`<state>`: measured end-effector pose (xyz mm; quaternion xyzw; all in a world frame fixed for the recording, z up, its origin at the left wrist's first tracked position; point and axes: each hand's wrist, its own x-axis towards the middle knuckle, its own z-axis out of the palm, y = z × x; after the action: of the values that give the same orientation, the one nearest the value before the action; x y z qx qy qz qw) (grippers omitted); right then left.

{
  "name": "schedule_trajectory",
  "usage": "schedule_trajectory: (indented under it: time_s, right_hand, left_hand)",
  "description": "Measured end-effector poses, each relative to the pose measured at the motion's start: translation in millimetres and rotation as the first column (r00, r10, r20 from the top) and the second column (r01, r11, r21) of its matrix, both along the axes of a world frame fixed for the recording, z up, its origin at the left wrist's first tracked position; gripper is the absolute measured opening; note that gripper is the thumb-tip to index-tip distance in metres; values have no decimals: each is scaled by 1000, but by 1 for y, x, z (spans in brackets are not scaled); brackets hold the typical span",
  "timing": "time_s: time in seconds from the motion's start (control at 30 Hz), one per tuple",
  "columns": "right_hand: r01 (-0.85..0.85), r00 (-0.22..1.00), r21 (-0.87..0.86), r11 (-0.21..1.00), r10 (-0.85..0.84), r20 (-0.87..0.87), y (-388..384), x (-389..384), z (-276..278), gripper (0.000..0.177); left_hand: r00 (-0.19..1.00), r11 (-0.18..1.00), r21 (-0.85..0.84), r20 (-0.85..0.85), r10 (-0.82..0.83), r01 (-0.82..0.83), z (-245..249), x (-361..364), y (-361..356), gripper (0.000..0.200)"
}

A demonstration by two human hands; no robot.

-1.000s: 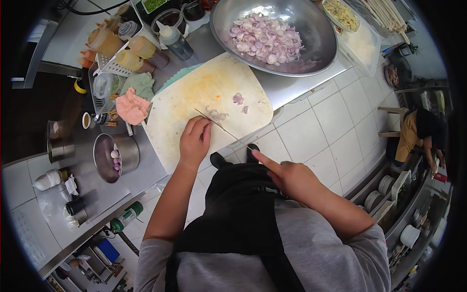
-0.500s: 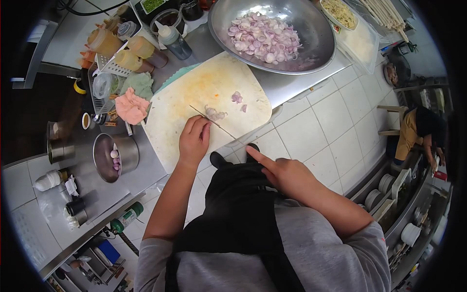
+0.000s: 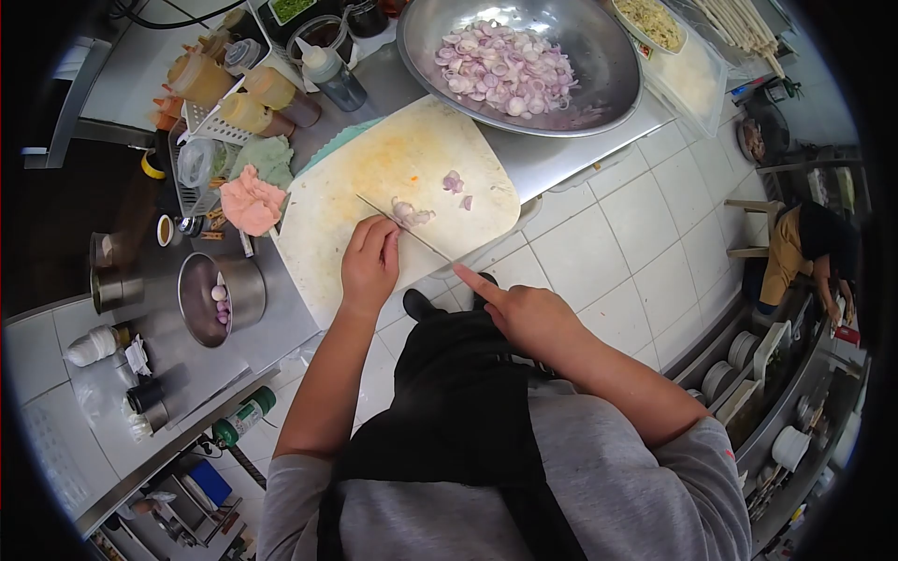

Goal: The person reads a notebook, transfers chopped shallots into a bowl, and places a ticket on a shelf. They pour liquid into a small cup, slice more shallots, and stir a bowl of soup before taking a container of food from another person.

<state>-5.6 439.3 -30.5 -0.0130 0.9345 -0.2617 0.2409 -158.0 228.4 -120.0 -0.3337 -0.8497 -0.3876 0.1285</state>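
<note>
My right hand (image 3: 531, 316) is closed round the handle of a kitchen knife (image 3: 430, 247), its index finger stretched along the top. The thin blade slants across the white cutting board (image 3: 327, 201). Against the near side of the blade, my left hand (image 3: 370, 262) pinches a shallot, mostly hidden under its fingertips. Thin shallot slices (image 3: 412, 215) lie on the blade's far side. Two small clumps of slices, one larger (image 3: 453, 181) and one smaller (image 3: 466, 202), rest farther right on the board.
A wide steel bowl (image 3: 613, 89) holding sliced shallots (image 3: 510, 70) stands behind the board. Left are a steel pot (image 3: 248, 294) with several whole shallots (image 3: 221, 304), a pink cloth (image 3: 253, 201) and sauce bottles (image 3: 335, 79). Another person (image 3: 814, 243) bends at the far right.
Both hands and the knife have shifted slightly; the right hand is a little farther left and up. The slices beside the blade stay in nearly the same place.
</note>
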Motion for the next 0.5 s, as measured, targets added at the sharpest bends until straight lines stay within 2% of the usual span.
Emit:
schedule_trajectory:
  time_s: [0.2,0.27,0.3,0.37,0.5]
  right_hand:
    - [17,999,-19,1000,-18,-42,1,-6,-8,74]
    - [13,999,-121,993,-19,-43,10,-6,-15,74]
    - [10,999,-118,993,-15,-47,13,-5,-14,74]
    - [110,989,-225,968,-130,-74,18,-2,-12,73]
    - [114,984,-232,966,-142,-107,25,6,6,75]
  left_hand:
    - [1000,1000,-25,-13,-9,9,0,-1,0,12]
    - [1000,999,-45,14,15,-15,1,0,0,11]
    - [1000,999,-42,9,18,-18,3,0,0,11]
    - [998,988,-144,-34,53,-58,9,0,-1,11]
    - [989,990,-60,56,135,-131,19,2,-4,14]
